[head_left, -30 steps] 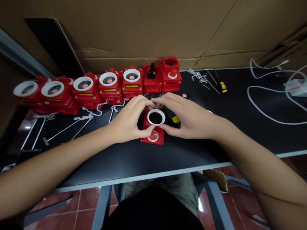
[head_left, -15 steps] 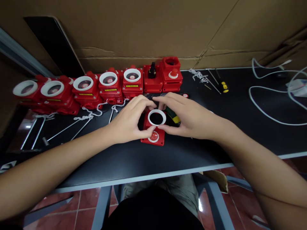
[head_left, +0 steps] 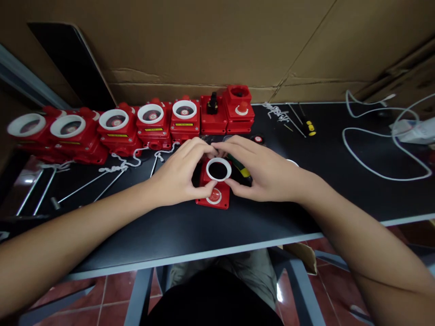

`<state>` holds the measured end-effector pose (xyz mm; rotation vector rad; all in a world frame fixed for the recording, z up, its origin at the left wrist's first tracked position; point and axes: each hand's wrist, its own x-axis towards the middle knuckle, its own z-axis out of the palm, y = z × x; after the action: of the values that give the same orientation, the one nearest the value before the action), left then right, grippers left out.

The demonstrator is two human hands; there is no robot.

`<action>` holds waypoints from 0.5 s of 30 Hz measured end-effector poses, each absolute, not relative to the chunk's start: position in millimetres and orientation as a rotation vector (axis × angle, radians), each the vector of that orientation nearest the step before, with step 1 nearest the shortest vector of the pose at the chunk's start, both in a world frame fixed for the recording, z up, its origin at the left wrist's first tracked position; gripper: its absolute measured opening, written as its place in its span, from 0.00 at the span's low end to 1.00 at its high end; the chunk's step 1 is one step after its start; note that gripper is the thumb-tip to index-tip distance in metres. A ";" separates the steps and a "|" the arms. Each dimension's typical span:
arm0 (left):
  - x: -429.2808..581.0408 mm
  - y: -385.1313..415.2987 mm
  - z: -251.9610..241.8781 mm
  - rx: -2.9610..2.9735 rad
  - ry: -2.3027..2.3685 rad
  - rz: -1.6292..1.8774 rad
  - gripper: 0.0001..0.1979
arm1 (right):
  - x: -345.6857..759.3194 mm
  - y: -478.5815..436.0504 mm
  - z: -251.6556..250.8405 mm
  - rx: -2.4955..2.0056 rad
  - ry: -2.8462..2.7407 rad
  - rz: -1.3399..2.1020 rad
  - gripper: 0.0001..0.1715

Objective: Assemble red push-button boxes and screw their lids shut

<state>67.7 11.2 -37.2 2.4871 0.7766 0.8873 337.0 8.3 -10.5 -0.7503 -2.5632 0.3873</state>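
A white ring (head_left: 219, 179) sits on a red cover (head_left: 222, 202) near the front middle of the black table. My left hand (head_left: 181, 170) curves round the ring's left side, its thumb tip at the front edge. Round the right side, my right hand (head_left: 260, 167) has its thumb on the front edge and its fingers bent behind. Both hands grip the ring, though the far fingertips are partly hidden. Below the ring, the cover bears a round red part with a white collar. A green and yellow tool (head_left: 244, 171) lies partly under my right hand.
Several red boxes with white rings (head_left: 114, 131) line the back left. Beside them are an open red box (head_left: 213, 121) and a red box without a ring (head_left: 240, 118). Small metal hammers (head_left: 73, 189), screwdrivers (head_left: 310, 128) and a white cable (head_left: 367, 169) lie around.
The view has shifted slightly, so most things appear a little further left. Both hands keep their hold on the ring, with hardly any change in finger position.
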 end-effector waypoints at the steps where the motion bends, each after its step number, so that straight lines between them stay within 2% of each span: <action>1: 67.6 11.2 -37.2 2.484 0.784 0.880 0.19 | 336.9 8.1 -10.5 -0.748 -2.561 0.381 0.36; 5: 67.4 10.9 -37.6 2.492 0.798 0.865 0.19 | 336.5 7.5 -10.2 -0.810 -2.541 0.357 0.39; 10: 68.1 11.2 -38.1 2.479 0.768 0.889 0.20 | 336.5 8.0 -10.5 -0.764 -2.556 0.392 0.38; 15: 68.2 11.4 -37.8 2.485 0.777 0.880 0.19 | 337.0 8.6 -11.1 -0.826 -2.533 0.377 0.42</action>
<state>68.2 11.4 -37.8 2.4854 0.7770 0.8797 337.0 8.6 -11.1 -0.8255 -2.5334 0.3772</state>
